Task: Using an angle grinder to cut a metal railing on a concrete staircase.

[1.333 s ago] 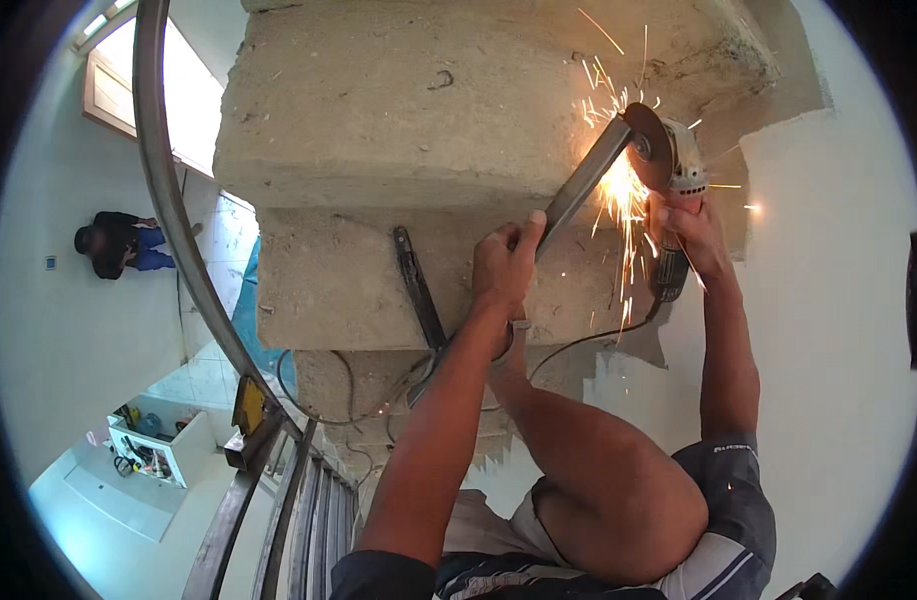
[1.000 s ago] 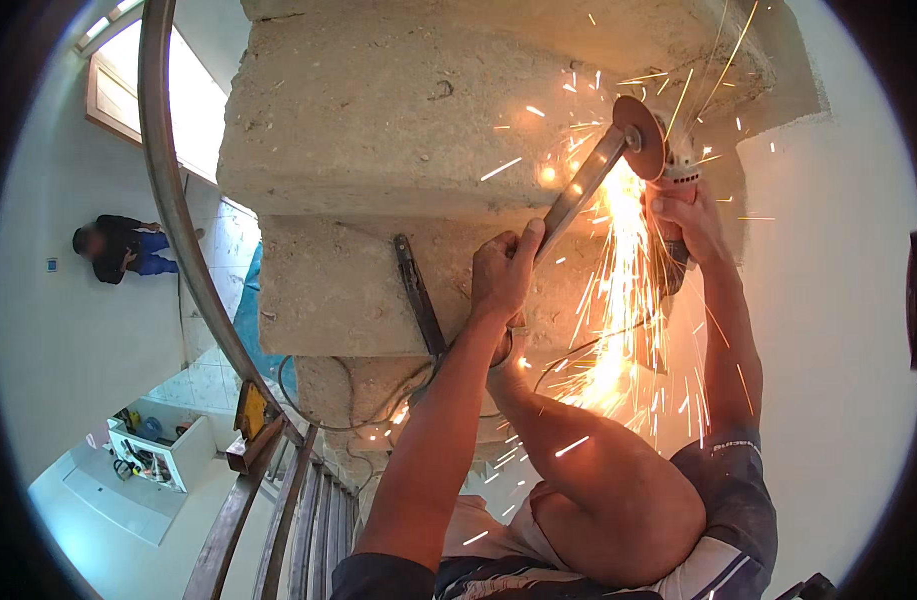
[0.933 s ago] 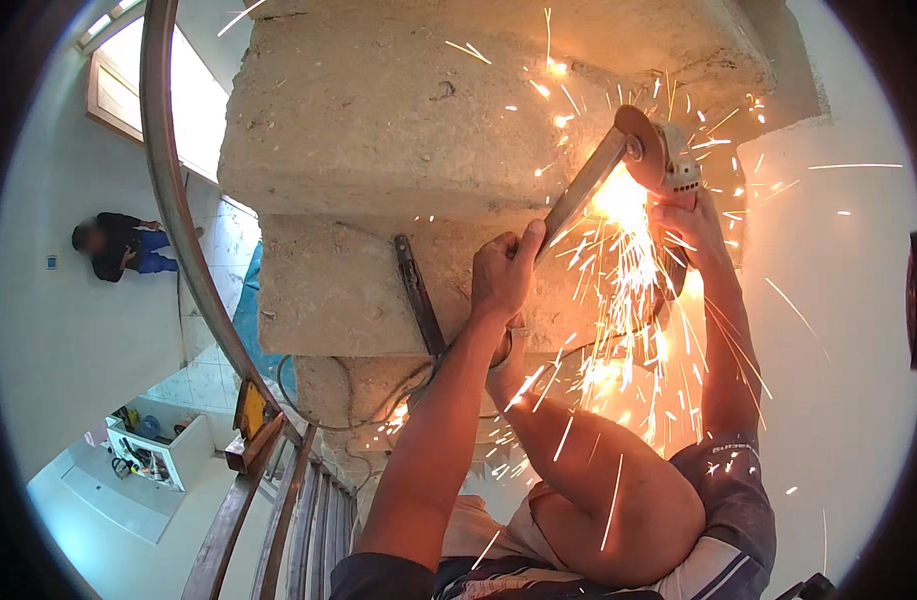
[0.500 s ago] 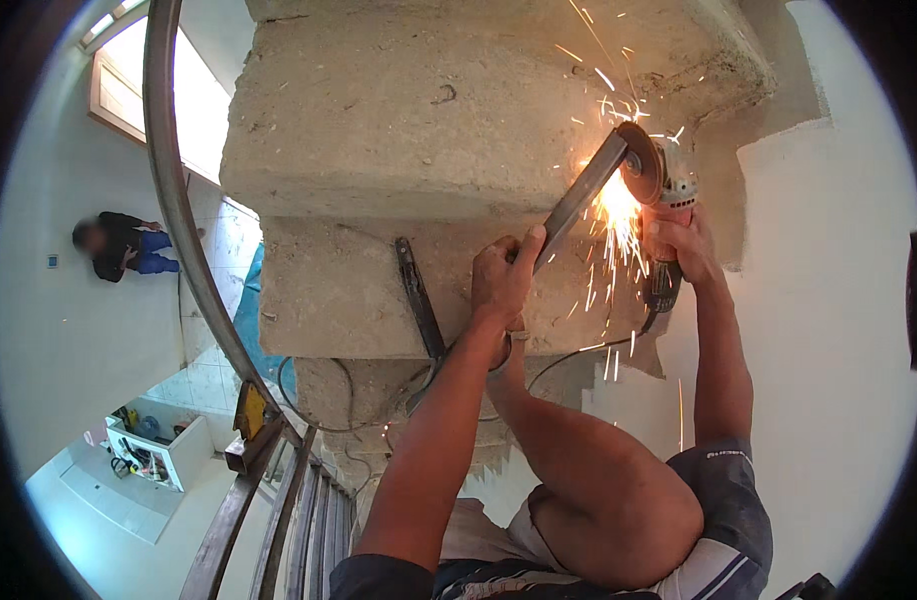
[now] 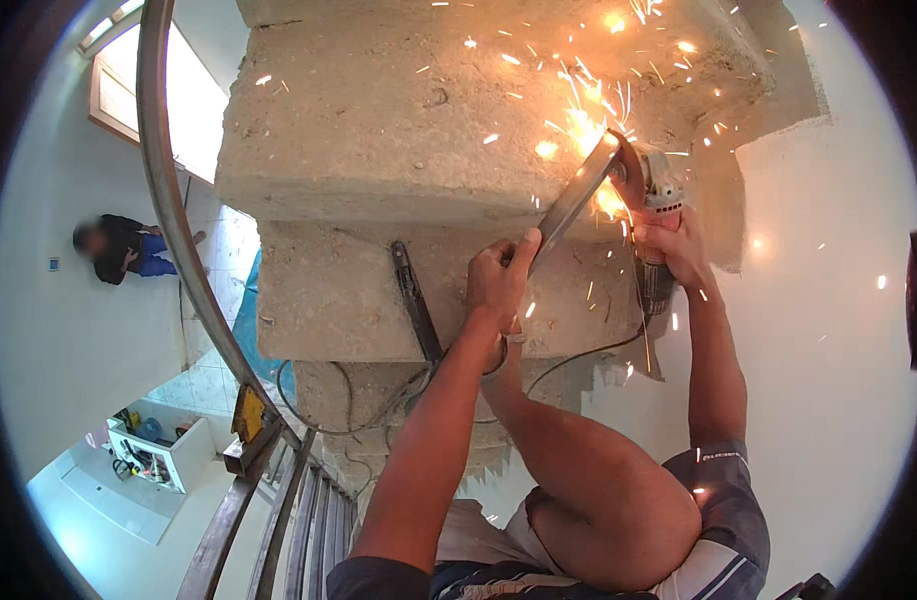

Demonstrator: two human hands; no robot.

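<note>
My left hand (image 5: 499, 285) grips the lower end of a flat grey metal bar (image 5: 574, 200) that slants up to the right across the edge of a rough concrete step (image 5: 379, 150). My right hand (image 5: 671, 245) holds an angle grinder (image 5: 659, 190) against the bar's upper end. Bright orange sparks (image 5: 589, 120) spray from the contact point up over the concrete. The grinder's disc is hidden in the glare. Its dark cable (image 5: 579, 360) loops down below my hands.
A second dark metal bar (image 5: 417, 310) stands against the lower step. A curved steel handrail (image 5: 169, 200) sweeps down the left. Far below, another person (image 5: 119, 250) crouches by a wall near a white cabinet (image 5: 159, 455). A white wall (image 5: 829, 350) closes the right.
The spray of sparks has shifted from falling down over my arm and knee to flying upward across the concrete. Both hands stay in about the same place on the bar and grinder.
</note>
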